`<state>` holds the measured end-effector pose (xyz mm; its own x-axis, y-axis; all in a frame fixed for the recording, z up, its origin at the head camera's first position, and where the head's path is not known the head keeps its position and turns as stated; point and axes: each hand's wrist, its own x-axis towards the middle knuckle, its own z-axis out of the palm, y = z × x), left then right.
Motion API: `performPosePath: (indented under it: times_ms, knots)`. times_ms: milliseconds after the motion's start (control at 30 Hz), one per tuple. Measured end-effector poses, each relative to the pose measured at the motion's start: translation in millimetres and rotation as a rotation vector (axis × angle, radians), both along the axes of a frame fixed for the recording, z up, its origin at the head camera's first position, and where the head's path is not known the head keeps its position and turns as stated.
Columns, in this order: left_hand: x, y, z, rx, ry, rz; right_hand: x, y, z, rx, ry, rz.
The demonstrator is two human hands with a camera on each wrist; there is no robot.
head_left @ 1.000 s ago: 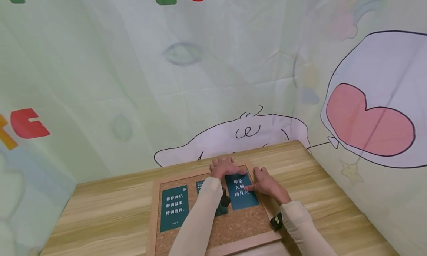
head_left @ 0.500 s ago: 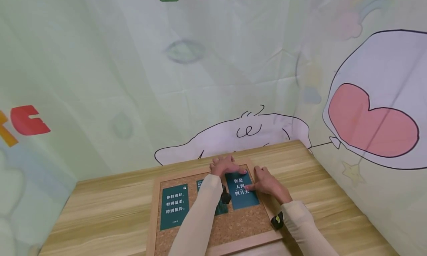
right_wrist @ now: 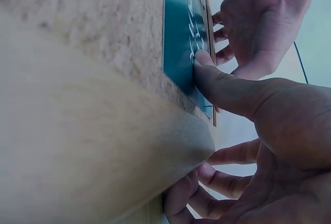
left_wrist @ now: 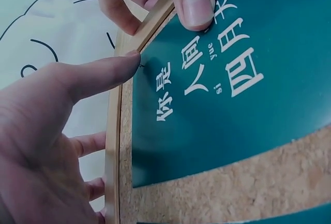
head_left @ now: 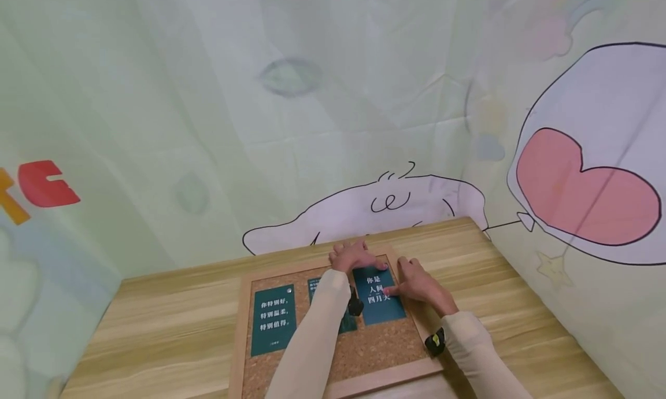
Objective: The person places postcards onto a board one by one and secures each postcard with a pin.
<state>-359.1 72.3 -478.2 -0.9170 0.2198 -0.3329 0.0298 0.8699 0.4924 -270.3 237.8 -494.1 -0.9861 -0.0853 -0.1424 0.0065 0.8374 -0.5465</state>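
Note:
A wood-framed corkboard lies tilted on the table, with several dark teal cards bearing white Chinese characters. My left hand holds the board's top edge, fingers behind the frame. Its thumb presses a small dark point, probably a pin, at the edge of the right-hand card; the thumb mostly hides it. My right hand grips the board's right edge, thumb flat on that card and fingers beyond the frame, as the right wrist view shows. The left card has a shiny pin near its top right corner.
A middle card is partly covered by my left sleeve and wrist camera. The wood-grain table extends to both sides of the board. A printed curtain hangs behind and to the right.
The head view has tilted slightly, so the scene sits a little differently. Both hands keep their places on the board, and the left thumb stays pressed at the card's top edge.

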Motion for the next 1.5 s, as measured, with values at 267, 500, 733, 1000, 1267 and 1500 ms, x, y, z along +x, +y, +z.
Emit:
performPosePath:
  times_ms: [267, 500, 733, 1000, 1267, 1500]
  knots:
    - [-1.1, 0.5, 1.8, 0.007, -0.012, -0.002, 0.4, 1.3, 2.5, -0.008, -0.002, -0.003]
    - [-3.2, -5.3, 0.9, 0.031, -0.017, -0.014, -1.7, -0.3, 1.1, 0.003, -0.006, -0.004]
    - [-3.7, -7.0, 0.4, 0.025, -0.011, -0.02, -4.2, -1.0, -1.7, 0.002, 0.003, -0.007]
    - [-2.1, -4.3, 0.1, 0.045, -0.019, -0.002, -2.4, -0.2, -2.9, 0.002, -0.004, -0.019]
    - [-1.4, -2.5, 1.1, 0.018, -0.03, -0.003, -1.1, -0.3, -1.7, -0.003, -0.003, -0.017]
    - [-2.6, -1.1, 2.4, 0.0, -0.036, 0.014, -1.5, -2.2, -0.5, 0.011, -0.015, -0.023]
